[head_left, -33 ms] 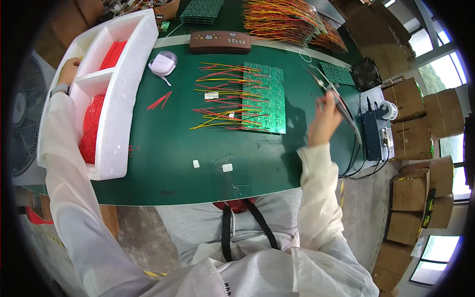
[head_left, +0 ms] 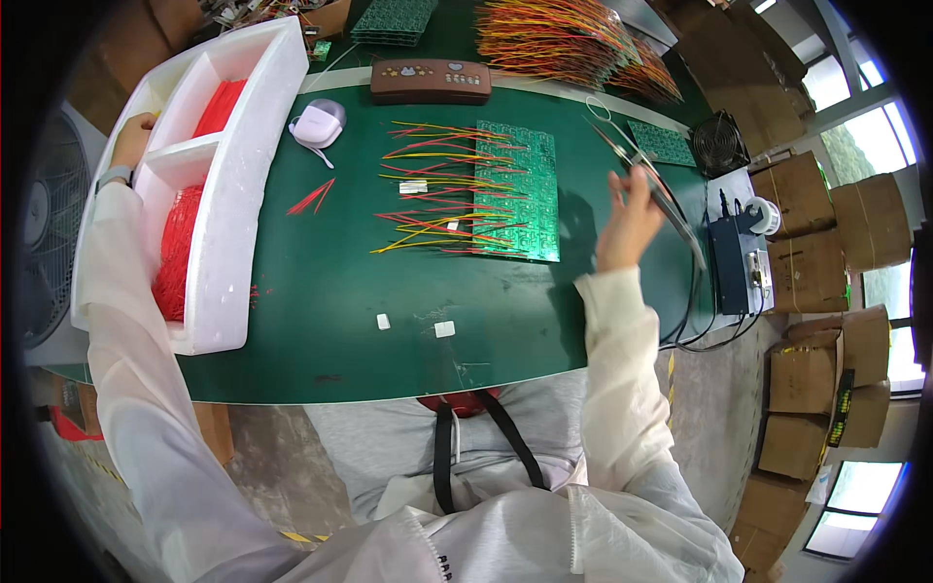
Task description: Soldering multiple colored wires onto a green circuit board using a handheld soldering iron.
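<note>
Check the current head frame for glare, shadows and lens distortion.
Head view: window at lower right washed out nearly white; head view: soft shadow on the green table, between the circuit board panel and the right hand; head view: fisheye bows the table's front edge and blackens the corners.

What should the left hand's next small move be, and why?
Probably a gentle pinch to draw one piece out of the white foam box: the left hand is at its far-left compartment, where something yellowish shows, though the fingertips are hidden. Meanwhile the right hand holds a slim tool beside the green circuit board, where red and yellow wires lie.
</note>
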{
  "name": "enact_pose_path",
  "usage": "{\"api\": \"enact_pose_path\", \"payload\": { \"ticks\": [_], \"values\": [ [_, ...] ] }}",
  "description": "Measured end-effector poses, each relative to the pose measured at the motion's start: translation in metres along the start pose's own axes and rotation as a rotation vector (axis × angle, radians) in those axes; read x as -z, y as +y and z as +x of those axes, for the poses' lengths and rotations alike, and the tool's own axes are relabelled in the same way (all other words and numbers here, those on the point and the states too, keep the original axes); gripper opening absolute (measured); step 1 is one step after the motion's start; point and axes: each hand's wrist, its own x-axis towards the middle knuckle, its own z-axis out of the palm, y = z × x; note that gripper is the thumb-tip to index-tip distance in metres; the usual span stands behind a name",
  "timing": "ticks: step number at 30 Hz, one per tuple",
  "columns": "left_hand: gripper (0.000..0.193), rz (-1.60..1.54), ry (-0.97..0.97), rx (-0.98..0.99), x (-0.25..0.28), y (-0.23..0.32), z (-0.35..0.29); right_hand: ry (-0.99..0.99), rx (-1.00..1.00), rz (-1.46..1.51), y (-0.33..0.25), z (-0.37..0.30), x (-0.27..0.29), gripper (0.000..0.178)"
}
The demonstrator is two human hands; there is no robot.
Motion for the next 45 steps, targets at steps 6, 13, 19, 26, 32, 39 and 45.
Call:
{"api": "enact_pose_path", "payload": {
  "ticks": [6, 13, 19, 26, 32, 39, 45],
  "values": [
    [0.016, -0.170, -0.031, -0.012, -0.001, -0.002, -0.001, -0.109, -0.028, -0.097, 0.043, 0.007, -0.025, 0.016],
    [0.016, -0.195, -0.094, 0.002, 0.007, -0.002, -0.007, -0.142, -0.194, 0.105, 0.053, 0.016, -0.038, 0.022],
    [0.013, -0.159, -0.052, 0.004, 0.007, -0.014, -0.003, -0.238, -0.246, 0.117, 0.056, 0.014, -0.035, 0.022],
    [0.016, -0.218, -0.034, 0.028, 0.006, -0.029, 0.004, -0.298, -0.334, 0.148, 0.049, 0.010, -0.033, 0.022],
    [0.016, -0.249, -0.078, 0.053, 0.013, -0.023, -0.003, -0.363, -0.373, 0.121, 0.030, -0.011, -0.032, 0.027],
    [0.018, -0.284, -0.066, -0.004, 0.011, -0.021, -0.003, -0.382, -0.412, 0.139, 0.025, -0.019, -0.034, 0.028],
    [0.017, -0.223, 0.014, -0.043, 0.013, -0.023, -0.003, -0.294, -0.280, -0.016, 0.022, -0.003, -0.033, 0.026]
  ]
}}
